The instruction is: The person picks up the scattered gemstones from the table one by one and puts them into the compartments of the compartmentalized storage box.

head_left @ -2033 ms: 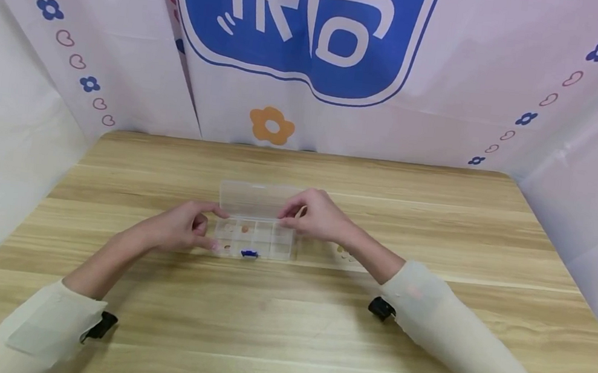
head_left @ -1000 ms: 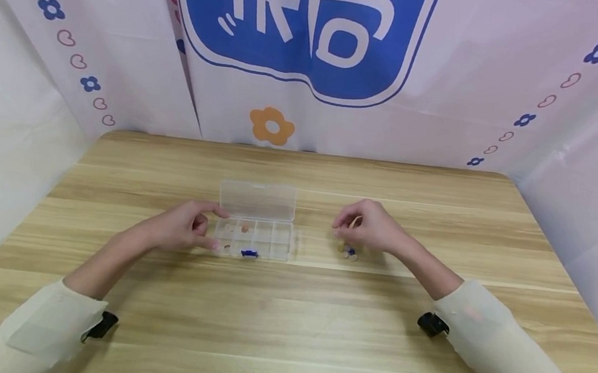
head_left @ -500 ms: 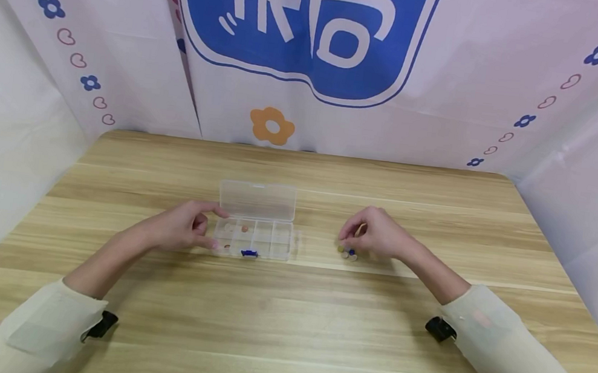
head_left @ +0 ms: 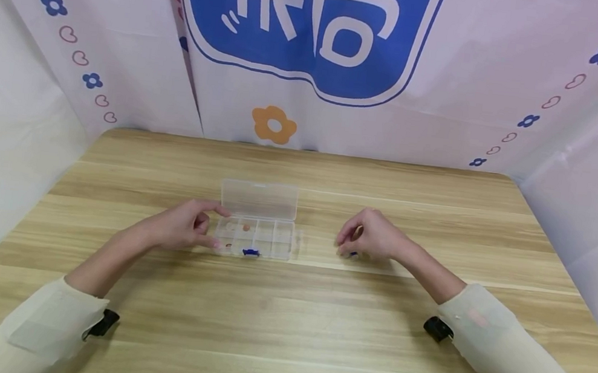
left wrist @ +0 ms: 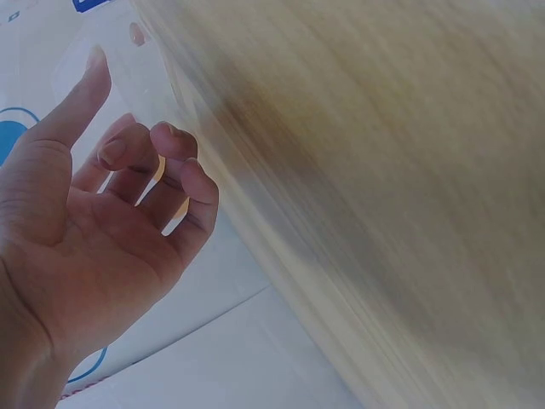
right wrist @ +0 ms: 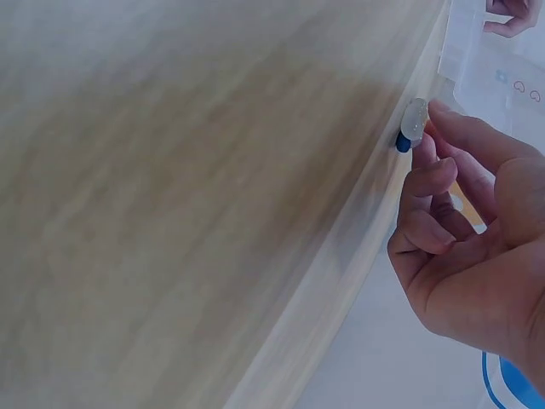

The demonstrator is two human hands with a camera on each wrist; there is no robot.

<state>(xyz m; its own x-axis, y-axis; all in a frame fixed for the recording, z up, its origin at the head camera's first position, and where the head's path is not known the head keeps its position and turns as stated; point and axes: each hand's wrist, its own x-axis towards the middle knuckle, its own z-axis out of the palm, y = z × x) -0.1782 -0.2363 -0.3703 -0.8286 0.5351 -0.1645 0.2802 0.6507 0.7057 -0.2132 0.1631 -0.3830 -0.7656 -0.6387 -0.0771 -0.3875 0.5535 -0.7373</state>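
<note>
Left hand (head_left: 182, 225), thumb and forefinger spread, holds the box (head_left: 263, 239); right hand (head_left: 373, 235) nearly closed, hold unconfirmed. I should pinch the clear piece (right wrist: 414, 121) squarely.

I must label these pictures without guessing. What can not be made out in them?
Head: the right hand partly hides the blue piece.
Head: the bits in the box are too small to identify.
Left wrist: the top edge cuts off the box.
Right wrist: thumb and fingers overlap; whether they pinch the pale piece is unclear.
</note>
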